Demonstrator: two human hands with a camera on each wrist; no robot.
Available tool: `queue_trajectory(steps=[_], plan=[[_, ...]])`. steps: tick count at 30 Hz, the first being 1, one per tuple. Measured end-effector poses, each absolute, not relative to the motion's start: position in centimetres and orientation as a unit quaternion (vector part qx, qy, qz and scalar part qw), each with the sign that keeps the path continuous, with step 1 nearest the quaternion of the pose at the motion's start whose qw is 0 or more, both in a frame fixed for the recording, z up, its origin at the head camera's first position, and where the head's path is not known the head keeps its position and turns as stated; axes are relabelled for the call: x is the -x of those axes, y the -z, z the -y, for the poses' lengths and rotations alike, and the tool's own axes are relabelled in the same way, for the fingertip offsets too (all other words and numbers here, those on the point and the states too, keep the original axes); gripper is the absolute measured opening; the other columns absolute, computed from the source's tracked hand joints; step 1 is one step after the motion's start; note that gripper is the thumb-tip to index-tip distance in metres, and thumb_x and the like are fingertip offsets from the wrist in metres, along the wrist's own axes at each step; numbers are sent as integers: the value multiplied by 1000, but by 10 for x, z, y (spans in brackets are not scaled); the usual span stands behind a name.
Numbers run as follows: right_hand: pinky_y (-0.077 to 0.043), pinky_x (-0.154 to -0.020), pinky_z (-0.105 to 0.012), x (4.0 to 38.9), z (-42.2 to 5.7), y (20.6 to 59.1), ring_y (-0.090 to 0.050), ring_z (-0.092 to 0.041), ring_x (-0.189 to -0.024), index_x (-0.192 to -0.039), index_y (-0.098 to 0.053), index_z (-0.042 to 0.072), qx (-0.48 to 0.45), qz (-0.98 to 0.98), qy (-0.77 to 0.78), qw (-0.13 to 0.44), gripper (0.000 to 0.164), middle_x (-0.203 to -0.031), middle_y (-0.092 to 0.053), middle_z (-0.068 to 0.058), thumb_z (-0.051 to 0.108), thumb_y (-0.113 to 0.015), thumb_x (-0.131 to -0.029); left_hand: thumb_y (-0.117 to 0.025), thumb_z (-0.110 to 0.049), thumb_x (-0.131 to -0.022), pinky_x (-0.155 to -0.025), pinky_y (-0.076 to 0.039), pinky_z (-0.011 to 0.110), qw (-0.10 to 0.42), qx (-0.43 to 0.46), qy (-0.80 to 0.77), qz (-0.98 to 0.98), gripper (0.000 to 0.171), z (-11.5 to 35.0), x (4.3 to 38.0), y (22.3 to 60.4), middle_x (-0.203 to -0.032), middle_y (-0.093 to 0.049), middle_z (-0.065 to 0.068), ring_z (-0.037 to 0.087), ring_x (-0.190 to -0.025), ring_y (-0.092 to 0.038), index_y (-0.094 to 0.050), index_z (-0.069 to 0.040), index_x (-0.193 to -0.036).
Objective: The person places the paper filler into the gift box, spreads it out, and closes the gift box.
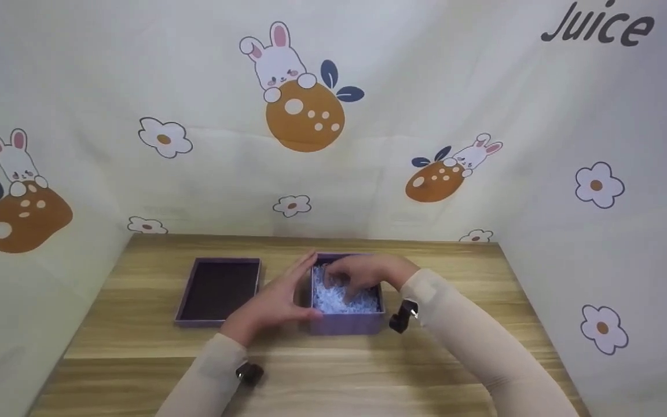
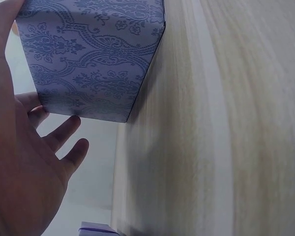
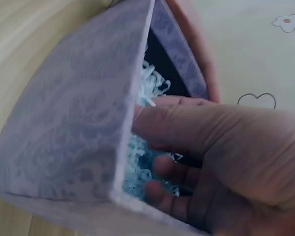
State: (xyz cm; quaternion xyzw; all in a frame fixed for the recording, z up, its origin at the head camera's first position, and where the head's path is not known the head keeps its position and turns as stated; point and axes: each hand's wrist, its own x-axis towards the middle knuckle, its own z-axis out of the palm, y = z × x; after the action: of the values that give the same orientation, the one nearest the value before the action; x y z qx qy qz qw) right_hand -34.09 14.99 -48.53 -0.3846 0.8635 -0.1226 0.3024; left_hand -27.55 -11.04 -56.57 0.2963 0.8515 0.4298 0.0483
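Observation:
A lavender patterned box (image 1: pixel 345 324) stands on the wooden table without its lid, full of pale blue shredded paper (image 1: pixel 333 300). My left hand (image 1: pixel 275 301) holds the box's left side, thumb at the front corner and fingertips at the far corner. In the left wrist view, damask print covers the box wall (image 2: pixel 93 59), and two of the fingers (image 2: pixel 64 132) stick out past its edge. My right hand (image 1: pixel 362 271) reaches over the right rim with its fingers spread down into the paper. The right wrist view shows shreds (image 3: pixel 155 83) around the thumb and fingertips, some partly hidden.
Left of the box lies a shallow purple lid (image 1: pixel 217 289), dark inside and facing up. Behind the wooden table (image 1: pixel 322 370) hangs a pale curtain (image 1: pixel 206 69) printed with rabbits, oranges and flowers, which also closes off both sides. A small black device sits on each wrist.

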Motion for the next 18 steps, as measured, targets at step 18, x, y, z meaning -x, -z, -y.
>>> queue_trajectory(steps=[18], plan=[[-63,-97,-41,334,-142,488,-65,-20,-116,-135,-68,23,369,-882,63,286,49,-128,-69,0,6,-85,-93,-92,-69,-79,-130,-26,65,50,-292,-413,-861,132,111,272,560,-184,-5,-15,36,-168,-19,-19,-22,-179]])
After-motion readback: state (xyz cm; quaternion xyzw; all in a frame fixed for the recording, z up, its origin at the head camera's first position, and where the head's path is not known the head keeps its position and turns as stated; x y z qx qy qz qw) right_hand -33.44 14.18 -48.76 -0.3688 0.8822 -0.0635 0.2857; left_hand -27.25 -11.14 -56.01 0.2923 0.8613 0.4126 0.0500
